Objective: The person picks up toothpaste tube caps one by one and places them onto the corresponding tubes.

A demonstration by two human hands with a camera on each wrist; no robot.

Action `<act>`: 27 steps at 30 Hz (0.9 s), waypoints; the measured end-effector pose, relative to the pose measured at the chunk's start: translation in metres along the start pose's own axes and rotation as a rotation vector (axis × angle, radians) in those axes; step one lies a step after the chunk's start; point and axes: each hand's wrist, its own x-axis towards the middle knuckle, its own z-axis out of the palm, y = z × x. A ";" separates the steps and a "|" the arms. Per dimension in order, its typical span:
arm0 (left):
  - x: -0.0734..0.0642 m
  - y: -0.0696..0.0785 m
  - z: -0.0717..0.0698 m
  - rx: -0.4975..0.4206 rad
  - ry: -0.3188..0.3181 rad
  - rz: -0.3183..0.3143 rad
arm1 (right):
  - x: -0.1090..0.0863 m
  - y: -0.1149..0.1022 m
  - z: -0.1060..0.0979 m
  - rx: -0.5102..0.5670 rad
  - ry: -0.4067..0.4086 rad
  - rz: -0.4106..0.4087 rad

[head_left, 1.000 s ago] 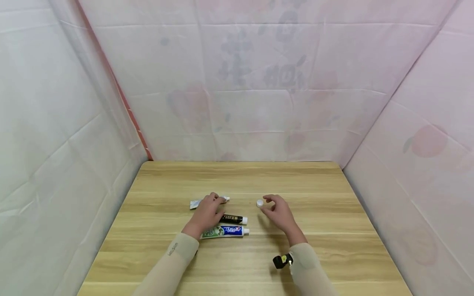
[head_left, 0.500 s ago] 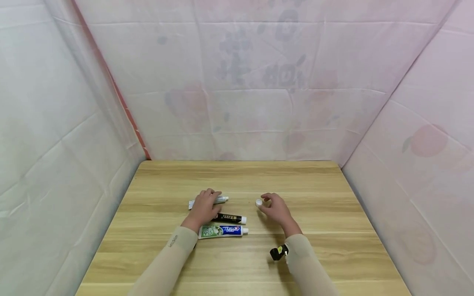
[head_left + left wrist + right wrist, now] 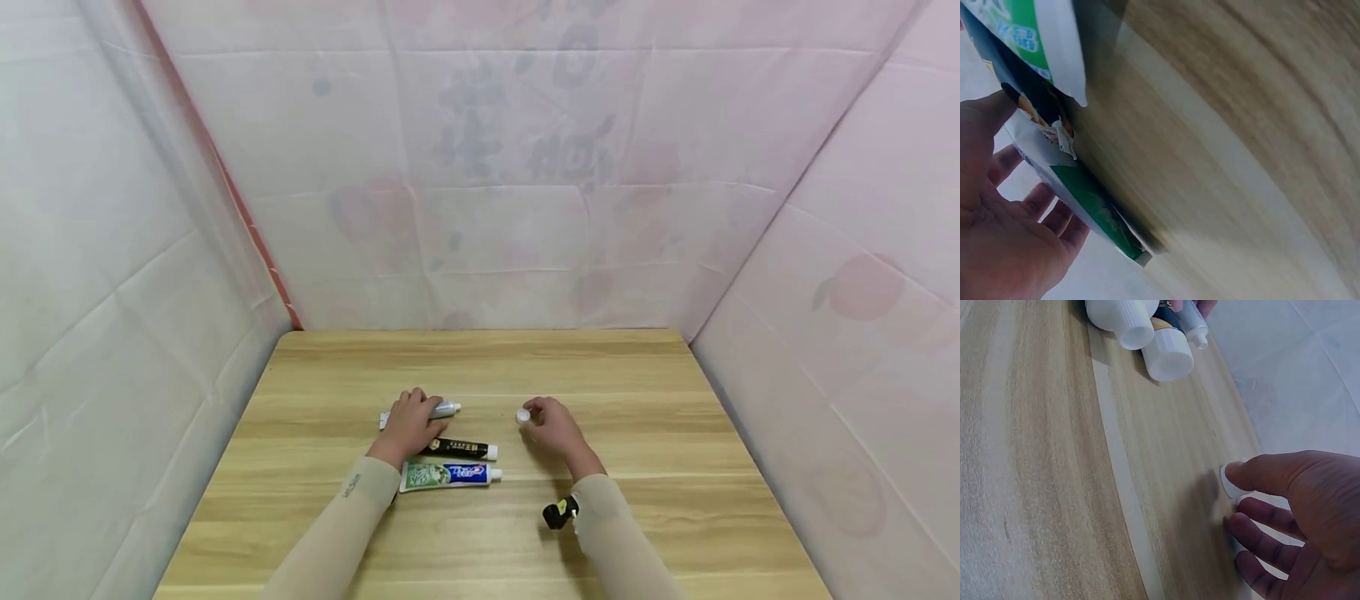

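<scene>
Three toothpaste tubes lie roughly side by side on the table, nozzles to the right. My left hand (image 3: 408,425) lies over the farthest, a silver tube (image 3: 446,409), hiding its middle. In the left wrist view its fingers stretch along that tube's white and green tail end (image 3: 1100,209), and the thumb touches the tail of the black tube (image 3: 463,450). Nearest me is the green and blue tube (image 3: 450,476), apart from the hand. Right of the tubes, my right hand (image 3: 553,427) pinches a small round white cap (image 3: 522,415) between thumb and index finger; its other fingers are loosely bent.
The wood-grain table (image 3: 480,542) is enclosed by pale printed cloth at the back (image 3: 495,233) and both sides. A small black device (image 3: 557,513) sits at the right wrist. White caps cover the ends of the black tube and the green and blue tube.
My left hand has shifted slightly left, uncovering more of the silver and black tubes. The right index finger has drawn in closer to the white cap. The head view has shifted slightly.
</scene>
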 end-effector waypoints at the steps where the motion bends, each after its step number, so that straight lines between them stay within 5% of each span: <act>1: -0.001 -0.001 0.001 0.003 -0.003 -0.007 | 0.000 0.000 0.001 0.002 -0.001 0.002; 17: -0.001 0.003 -0.004 0.047 -0.008 -0.007 | -0.007 0.000 -0.001 0.030 -0.014 0.012; 27: -0.001 0.007 -0.011 -0.039 0.011 0.034 | -0.019 -0.006 -0.013 0.036 0.045 -0.031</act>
